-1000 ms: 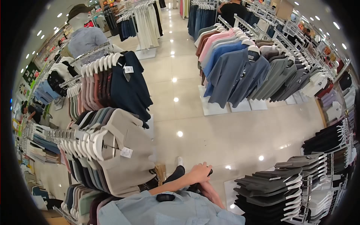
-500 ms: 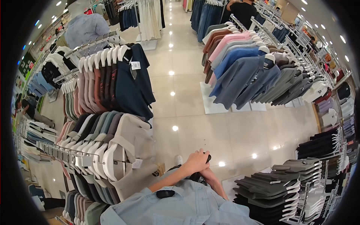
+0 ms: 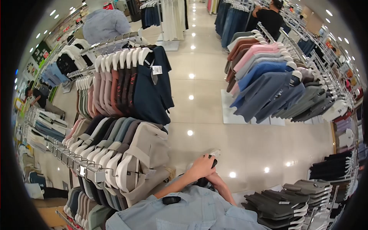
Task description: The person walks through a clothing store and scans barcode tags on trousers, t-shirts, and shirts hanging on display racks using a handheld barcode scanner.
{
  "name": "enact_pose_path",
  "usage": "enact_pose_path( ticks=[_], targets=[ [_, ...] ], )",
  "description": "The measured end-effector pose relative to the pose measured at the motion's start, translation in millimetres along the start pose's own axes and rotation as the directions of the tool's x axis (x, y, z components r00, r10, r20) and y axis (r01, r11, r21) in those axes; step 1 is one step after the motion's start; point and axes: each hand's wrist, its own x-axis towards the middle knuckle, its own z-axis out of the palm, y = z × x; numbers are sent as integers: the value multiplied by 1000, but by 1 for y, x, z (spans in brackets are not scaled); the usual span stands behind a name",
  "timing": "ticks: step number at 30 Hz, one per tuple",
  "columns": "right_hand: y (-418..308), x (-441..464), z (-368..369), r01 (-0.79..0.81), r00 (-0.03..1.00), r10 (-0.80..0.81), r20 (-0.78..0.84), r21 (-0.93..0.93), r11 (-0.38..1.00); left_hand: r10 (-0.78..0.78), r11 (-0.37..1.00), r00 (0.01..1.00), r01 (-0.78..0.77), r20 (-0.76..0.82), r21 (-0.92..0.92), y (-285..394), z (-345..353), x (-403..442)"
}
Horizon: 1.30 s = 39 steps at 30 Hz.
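Above the pale tiled floor (image 3: 249,149), a small dark object (image 3: 214,163) was held by the left hand (image 3: 201,167), its fingers curled closed around it. The right hand (image 3: 211,178) was held just below, its fingers too hidden for their opening to be told. The object could be dropped through a loosened grip; the nearby beige shirt (image 3: 150,142) could be snagged by a swung elbow.

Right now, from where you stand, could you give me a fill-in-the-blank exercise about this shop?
The small thing at your hands is ____ in colour.
Just below them, your own shirt is light ____.
The tag on the navy shirt is ____.
Seen from here, the pink shirt hangs to the ____ of the aisle.

Missing words: black; blue; white; right.
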Motion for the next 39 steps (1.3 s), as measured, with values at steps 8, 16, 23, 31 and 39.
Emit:
enact_pose_path(
  ticks=[8, 16, 23, 31, 39],
  targets=[
    [-33, 50, -16, -90, 980, 99, 174, -61, 994, -162, 986, 985, 159, -66, -45, -16, -15, 33],
    [-98, 96, -58, -89, 968, 106, 228, -81, 993, -182, 982, 982, 184, -61, 45, 1, -55, 110],
    [-117, 134, -135, -102, 975, 94, 202, 28, 994, -85, 984, 996, 83, 6, 155, 29, -62, 202],
    [-129, 136, -192, -35, 998, 21, 56, 250, 968, 58, 970, 994, -79, 96, 230, 73, -54, 275],
    [-132, 126, -219, 96, 992, -56, -110, 397, 913, 181, 937, 955, -240, 236, 254, 103, -42, 316]
  ],
)
